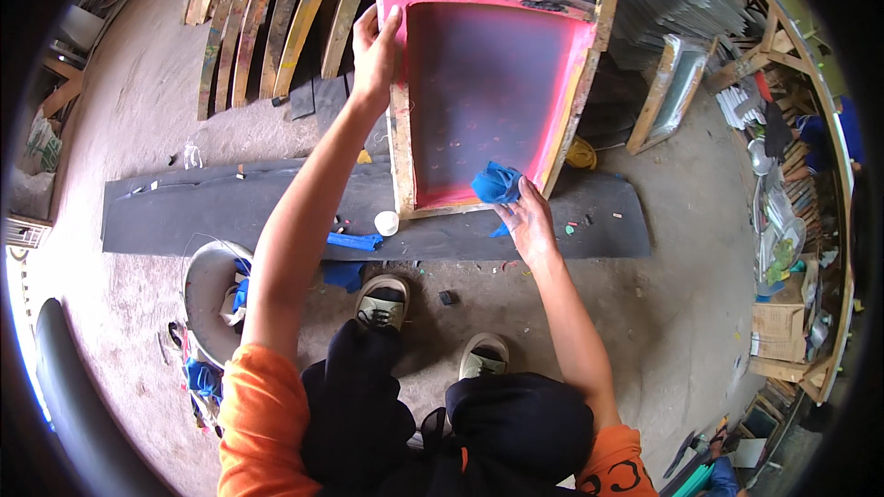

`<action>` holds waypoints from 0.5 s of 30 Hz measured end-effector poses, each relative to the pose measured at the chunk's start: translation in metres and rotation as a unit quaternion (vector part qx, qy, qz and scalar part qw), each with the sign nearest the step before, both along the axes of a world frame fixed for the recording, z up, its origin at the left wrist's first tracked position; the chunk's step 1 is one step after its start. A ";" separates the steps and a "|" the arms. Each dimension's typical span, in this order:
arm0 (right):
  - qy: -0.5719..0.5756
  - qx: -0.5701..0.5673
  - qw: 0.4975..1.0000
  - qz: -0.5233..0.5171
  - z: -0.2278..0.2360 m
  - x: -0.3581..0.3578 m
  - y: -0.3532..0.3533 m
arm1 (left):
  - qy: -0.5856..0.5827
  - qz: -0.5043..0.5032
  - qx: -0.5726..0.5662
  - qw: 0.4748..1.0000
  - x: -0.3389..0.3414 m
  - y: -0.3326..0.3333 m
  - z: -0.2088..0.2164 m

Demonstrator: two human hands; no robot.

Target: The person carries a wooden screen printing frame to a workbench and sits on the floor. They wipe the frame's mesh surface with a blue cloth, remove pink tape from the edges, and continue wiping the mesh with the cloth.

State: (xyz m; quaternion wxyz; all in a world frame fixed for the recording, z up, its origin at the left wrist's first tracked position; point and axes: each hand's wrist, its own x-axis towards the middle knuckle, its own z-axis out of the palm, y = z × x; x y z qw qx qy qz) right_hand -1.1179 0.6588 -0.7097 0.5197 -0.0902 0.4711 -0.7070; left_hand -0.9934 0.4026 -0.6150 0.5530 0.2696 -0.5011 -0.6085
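Black sheeting (pixel 175 212) is stretching past both sides of the pink-rimmed screen (pixel 479 101). Wiping well is probably asking for a steady screen and light, even strokes. The left hand (pixel 376 53) is gripping the screen's upper left edge; near its lower edge the right hand (pixel 531 223) is pinching a bunched blue cloth (pixel 495 183). Whether cloth and screen are touching, I cannot tell.
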 end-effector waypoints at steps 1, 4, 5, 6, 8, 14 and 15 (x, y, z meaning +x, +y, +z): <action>0.028 0.000 1.000 0.007 0.008 0.004 0.002 | 0.014 0.051 -0.006 0.999 -0.002 -0.005 -0.007; 0.087 -0.013 0.996 -0.018 0.020 -0.014 0.021 | 0.054 0.107 -0.072 0.990 -0.020 0.008 -0.015; 0.095 -0.020 0.995 -0.028 0.021 -0.019 0.026 | 0.052 0.117 -0.080 0.989 -0.018 0.013 -0.012; 0.103 -0.027 0.994 -0.039 0.027 -0.024 0.031 | 0.052 0.124 -0.087 0.987 -0.017 0.023 -0.009; 0.128 -0.046 0.986 -0.095 0.043 -0.041 0.041 | 0.056 0.122 -0.111 0.985 -0.013 0.036 -0.003; 0.332 -0.148 0.894 -0.262 0.168 -0.060 0.051 | 0.063 0.075 -0.092 0.991 0.019 0.078 0.019; 0.380 -0.164 0.873 -0.256 0.192 -0.064 0.050 | 0.064 0.083 -0.090 0.990 0.021 0.086 0.030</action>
